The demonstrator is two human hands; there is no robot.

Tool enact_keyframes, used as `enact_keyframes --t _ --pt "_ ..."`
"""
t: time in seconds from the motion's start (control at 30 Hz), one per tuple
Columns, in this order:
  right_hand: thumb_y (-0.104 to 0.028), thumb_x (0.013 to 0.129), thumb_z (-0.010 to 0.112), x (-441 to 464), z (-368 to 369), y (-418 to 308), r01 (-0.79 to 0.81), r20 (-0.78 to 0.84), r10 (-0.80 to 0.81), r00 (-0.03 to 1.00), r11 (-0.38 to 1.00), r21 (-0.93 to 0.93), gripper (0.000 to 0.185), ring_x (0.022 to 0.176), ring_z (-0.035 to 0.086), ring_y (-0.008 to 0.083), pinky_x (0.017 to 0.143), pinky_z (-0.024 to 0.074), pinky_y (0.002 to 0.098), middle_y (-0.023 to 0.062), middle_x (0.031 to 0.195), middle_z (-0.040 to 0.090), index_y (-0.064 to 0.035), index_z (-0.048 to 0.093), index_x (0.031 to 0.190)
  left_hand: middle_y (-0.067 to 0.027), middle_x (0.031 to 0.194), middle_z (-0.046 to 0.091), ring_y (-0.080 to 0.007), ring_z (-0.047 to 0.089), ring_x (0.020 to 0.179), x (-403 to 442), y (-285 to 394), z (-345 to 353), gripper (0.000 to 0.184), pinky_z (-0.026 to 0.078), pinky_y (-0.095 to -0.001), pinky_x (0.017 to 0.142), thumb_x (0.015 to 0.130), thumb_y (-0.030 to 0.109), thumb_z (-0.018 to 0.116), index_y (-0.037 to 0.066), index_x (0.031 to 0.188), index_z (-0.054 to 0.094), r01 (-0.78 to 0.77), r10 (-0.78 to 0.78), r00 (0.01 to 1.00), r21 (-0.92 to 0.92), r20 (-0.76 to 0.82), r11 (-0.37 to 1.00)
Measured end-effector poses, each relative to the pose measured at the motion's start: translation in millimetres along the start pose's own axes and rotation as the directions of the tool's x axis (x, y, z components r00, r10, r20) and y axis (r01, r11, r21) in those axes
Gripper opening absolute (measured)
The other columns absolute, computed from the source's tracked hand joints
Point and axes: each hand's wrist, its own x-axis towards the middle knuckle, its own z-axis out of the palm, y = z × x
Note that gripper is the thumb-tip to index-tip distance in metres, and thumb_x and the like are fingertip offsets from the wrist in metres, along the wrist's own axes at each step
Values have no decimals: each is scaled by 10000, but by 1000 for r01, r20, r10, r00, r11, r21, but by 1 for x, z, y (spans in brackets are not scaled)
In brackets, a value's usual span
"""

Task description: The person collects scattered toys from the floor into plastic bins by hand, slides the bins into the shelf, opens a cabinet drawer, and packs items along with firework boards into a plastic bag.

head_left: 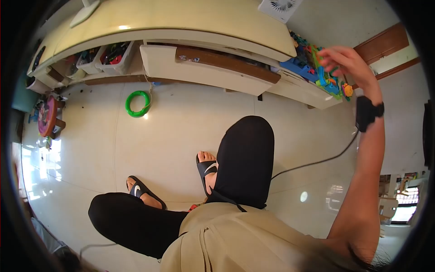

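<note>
Currently, right hand (pixel 342 63) raised beside colourful toys (pixel 322 76), fingers loosely curled, slightly apart; contact unclear. Left fingers: cannot tell. Toys at cabinet's (pixel 204 20) right end. Green ring (pixel 128 104) on floor.

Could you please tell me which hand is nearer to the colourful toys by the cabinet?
Right: the right hand overlaps the colourful toys in the picture, though contact is unclear. The left hand is out of view, so its exact place cannot be told.
</note>
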Motion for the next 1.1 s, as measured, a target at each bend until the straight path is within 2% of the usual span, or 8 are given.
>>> enact_keyframes --t 0.17,0.3,0.37,0.4,0.47,0.7,0.83,1.1 --pt "-478 872 621 84 85 60 -46 215 48 975 999 -15 477 766 595 87 592 473 223 23 948 661 -63 651 1105 -75 1184 622 -162 586 1100 166 36 133 308 463 -316 955 929 106 587 32 1227 571 8 28 985 -209 169 978" --pt "-456 848 663 168 194 212 86 -415 26 909 965 248 623 1186 524 276 861 481 458 149 1234 570 -73 504 1314 -122 1208 623 -181 575 1098 250 -48 251 428 456 -310 938 911 242 648 -7 1248 561 230 -196 971 -301 138 925" --pt "-448 832 679 141 192 192 -272 -135 535 834 611 743 803 1377 260 388 982 319 658 186 1516 237 -136 296 1464 -166 1235 593 -239 549 1131 274 -106 303 694 446 -371 945 878 448 655 -20 1348 448 382 -381 920 -408 88 829" --pt "-448 832 679 143 191 198 -260 -140 533 835 606 752 803 1377 260 388 982 319 658 186 1516 237 -136 296 1464 -199 1350 487 -293 454 1251 274 -99 307 931 407 -495 966 807 593 660 -12 1426 316 530 -532 835 -470 143 706" --pt "-437 818 688 148 195 213 -364 322 517 793 -21 931 873 1385 138 464 966 235 746 140 1570 12 -169 207 1494 -202 1479 306 -352 315 1355 283 -127 323 1057 335 -616 973 770 658 644 54 1487 157 632 -640 744 -515 192 579" --pt "-312 796 699 230 243 244 -227 126 502 856 144 963 622 1327 220 433 948 309 737 82 1460 244 -187 433 1345 -209 1511 234 -476 285 1336 351 -161 321 975 323 -703 957 764 649 640 114 1472 234 626 -683 690 -672 240 396" --pt "-232 793 669 239 239 205 -157 188 708 680 -110 981 478 1260 335 404 905 372 740 104 1329 400 -133 494 1228 -157 1429 345 -466 361 1268 403 -215 354 753 468 -651 831 805 494 644 190 1422 337 635 -530 747 -665 400 393" --pt "-157 791 692 224 229 181 -70 138 885 445 -120 990 536 1052 514 469 774 501 691 251 1252 431 16 432 1225 -177 1213 513 -375 583 1009 402 -217 383 611 600 -483 611 800 317 662 42 1295 431 504 -549 819 -668 168 548"
